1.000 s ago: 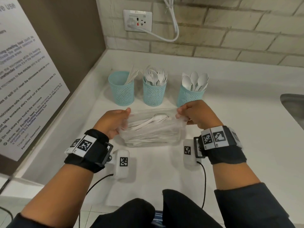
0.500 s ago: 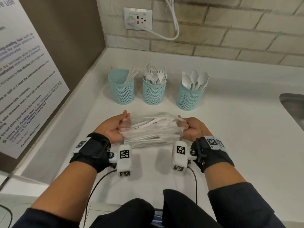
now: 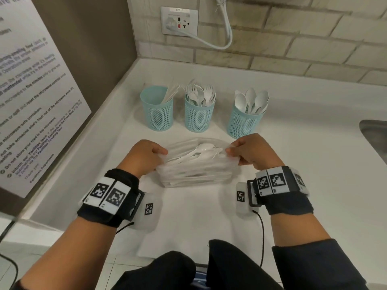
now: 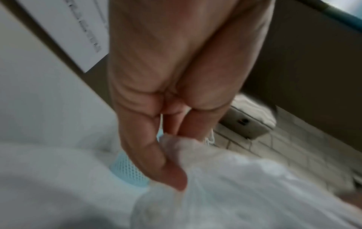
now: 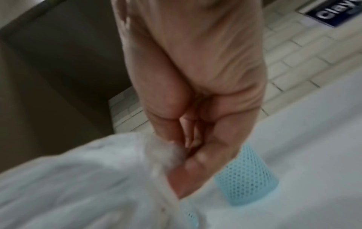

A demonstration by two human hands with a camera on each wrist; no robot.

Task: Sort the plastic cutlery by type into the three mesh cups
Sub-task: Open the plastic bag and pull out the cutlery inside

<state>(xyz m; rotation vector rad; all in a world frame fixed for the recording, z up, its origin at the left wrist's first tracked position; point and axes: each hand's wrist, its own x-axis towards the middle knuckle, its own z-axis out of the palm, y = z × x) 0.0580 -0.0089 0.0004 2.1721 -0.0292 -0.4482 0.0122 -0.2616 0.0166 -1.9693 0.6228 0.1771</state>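
A clear plastic bag [image 3: 194,170] full of white plastic cutlery lies on the white counter, a spoon [image 3: 201,148] showing at its mouth. My left hand [image 3: 146,155] pinches the bag's left edge [image 4: 176,148], and my right hand [image 3: 249,151] pinches its right edge [image 5: 162,151]. Behind the bag stand three teal mesh cups in a row: the left cup [image 3: 157,107] holds knives, the middle cup [image 3: 199,110] forks, the right cup [image 3: 245,118] spoons. Both wrist views are blurred.
A brown panel with a white printed notice [image 3: 31,97] walls the left side. The tiled back wall carries a socket [image 3: 179,21] with a white cable. A steel sink edge [image 3: 374,132] shows at the far right. White paper [image 3: 188,216] lies under the bag.
Half a second ago both hands gripped the bag's ends low and close together. Now they have risen and spread apart, holding the bag's mouth wide, much as one second ago.
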